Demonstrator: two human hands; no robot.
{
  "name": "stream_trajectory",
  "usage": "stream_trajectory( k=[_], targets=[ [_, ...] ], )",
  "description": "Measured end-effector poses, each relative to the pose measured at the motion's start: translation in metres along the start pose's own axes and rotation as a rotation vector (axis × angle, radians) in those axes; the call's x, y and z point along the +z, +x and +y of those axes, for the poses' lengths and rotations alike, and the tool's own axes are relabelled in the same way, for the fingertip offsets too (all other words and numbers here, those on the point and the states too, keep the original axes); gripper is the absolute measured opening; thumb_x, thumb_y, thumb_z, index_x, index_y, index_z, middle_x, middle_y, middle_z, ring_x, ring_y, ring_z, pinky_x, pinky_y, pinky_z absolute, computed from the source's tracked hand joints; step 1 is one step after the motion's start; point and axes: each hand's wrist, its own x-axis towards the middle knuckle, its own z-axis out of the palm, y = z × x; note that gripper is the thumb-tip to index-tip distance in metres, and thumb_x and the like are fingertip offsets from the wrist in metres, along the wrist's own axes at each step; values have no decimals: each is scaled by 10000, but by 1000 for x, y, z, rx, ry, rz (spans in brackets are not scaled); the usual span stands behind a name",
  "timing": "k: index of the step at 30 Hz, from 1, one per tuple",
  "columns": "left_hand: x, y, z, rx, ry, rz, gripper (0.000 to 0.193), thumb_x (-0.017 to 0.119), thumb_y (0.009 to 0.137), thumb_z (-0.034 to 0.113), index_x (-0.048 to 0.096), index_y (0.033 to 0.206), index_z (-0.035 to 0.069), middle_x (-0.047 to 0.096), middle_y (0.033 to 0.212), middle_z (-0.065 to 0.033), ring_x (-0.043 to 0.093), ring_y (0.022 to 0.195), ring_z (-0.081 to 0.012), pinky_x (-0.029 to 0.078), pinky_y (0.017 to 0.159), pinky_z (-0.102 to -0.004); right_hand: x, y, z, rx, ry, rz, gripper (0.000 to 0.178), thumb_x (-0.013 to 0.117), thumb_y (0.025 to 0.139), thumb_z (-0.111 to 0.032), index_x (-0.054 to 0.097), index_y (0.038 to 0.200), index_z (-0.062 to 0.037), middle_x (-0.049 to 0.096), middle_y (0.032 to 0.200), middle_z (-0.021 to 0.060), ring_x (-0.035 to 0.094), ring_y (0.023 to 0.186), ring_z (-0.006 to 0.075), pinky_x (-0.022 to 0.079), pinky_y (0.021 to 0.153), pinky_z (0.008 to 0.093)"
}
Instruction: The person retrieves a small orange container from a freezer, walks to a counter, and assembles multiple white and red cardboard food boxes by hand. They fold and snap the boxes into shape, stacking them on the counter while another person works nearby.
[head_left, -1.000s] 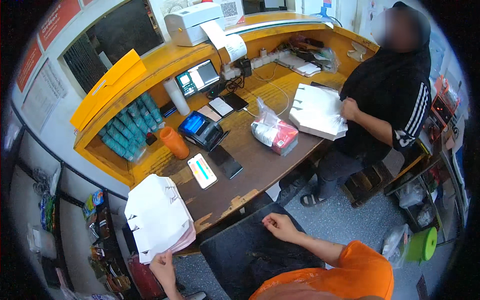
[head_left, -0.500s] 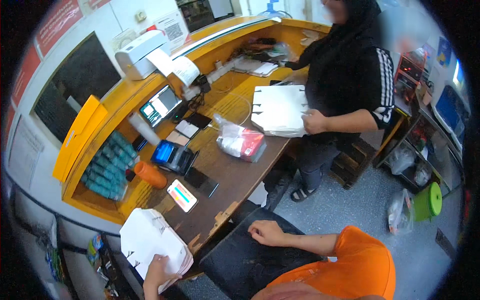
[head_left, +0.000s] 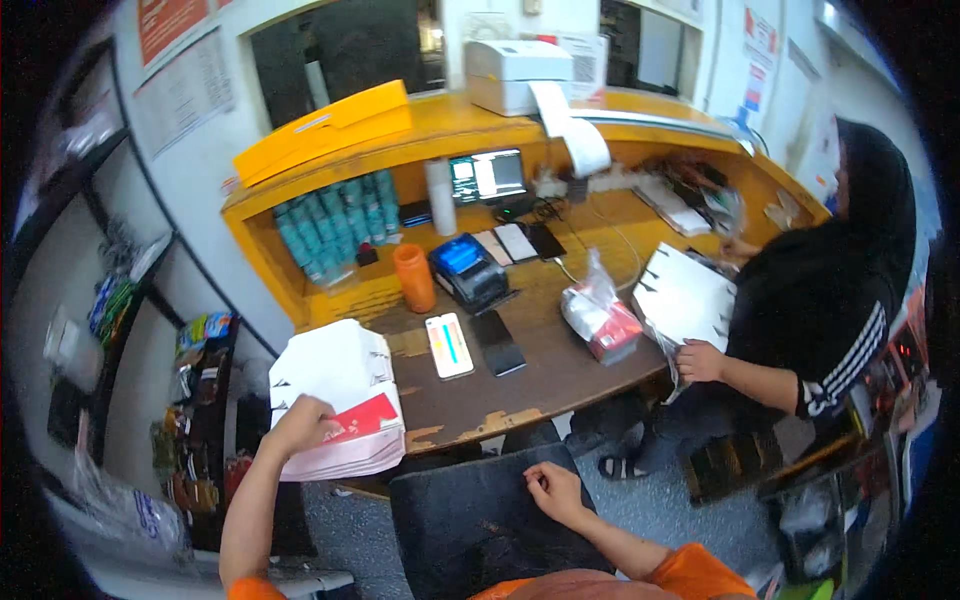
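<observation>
My left hand [head_left: 302,425] is on a stack of flat white cardboard sheets [head_left: 335,365] with notched edges, at the left end of the counter. Its fingers pinch the edge of a red printed piece [head_left: 362,418] on top; whether that is a flap or a separate card I cannot tell. My right hand [head_left: 553,490] hovers or rests above a black seat [head_left: 470,520], fingers curled, with nothing visible in them. A co-worker's hand [head_left: 700,361] at the right grips another stack of notched white sheets [head_left: 685,295].
On the brown counter [head_left: 450,410] lie a white-screened phone [head_left: 449,346], a dark phone [head_left: 497,343], a black-and-blue device [head_left: 468,270], an orange bottle [head_left: 413,278] and a bagged red-and-white pack [head_left: 602,318]. A label printer [head_left: 518,75] stands on the yellow ledge. Shelves [head_left: 200,390] line the left.
The view has swung left. The red piece now shows under my left hand, where the stack's top was all white. My right hand stays curled; the co-worker's sheets are more tilted.
</observation>
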Motion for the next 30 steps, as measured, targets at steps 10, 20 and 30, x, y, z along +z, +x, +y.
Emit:
stream_trajectory(
  k=[10,20,30],
  targets=[
    [33,19,-92,-154,-595,-181,346,777,907,303,631,687,80,508,604,74,372,567,-30,314,499,-290,44,67,-130,-589,113,-226,266,720,858,-115,659,1112,-66,654,1119,138,597,1092,348,492,946,433],
    [4,-20,-39,25,-288,674,139,665,908,151,695,976,33,710,885,-201,707,836,-353,529,768,-419,161,105,-166,-936,-399,-316,576,617,873,-128,520,1440,-117,559,1393,192,562,1250,348,427,1047,481],
    [66,-167,97,61,-28,652,285,608,853,-30,719,1088,88,688,1046,-134,684,869,-301,563,739,-409,78,81,-209,-626,214,-639,771,811,830,-364,469,1437,-33,504,1414,242,419,1385,404,306,1172,510]
  ],
)
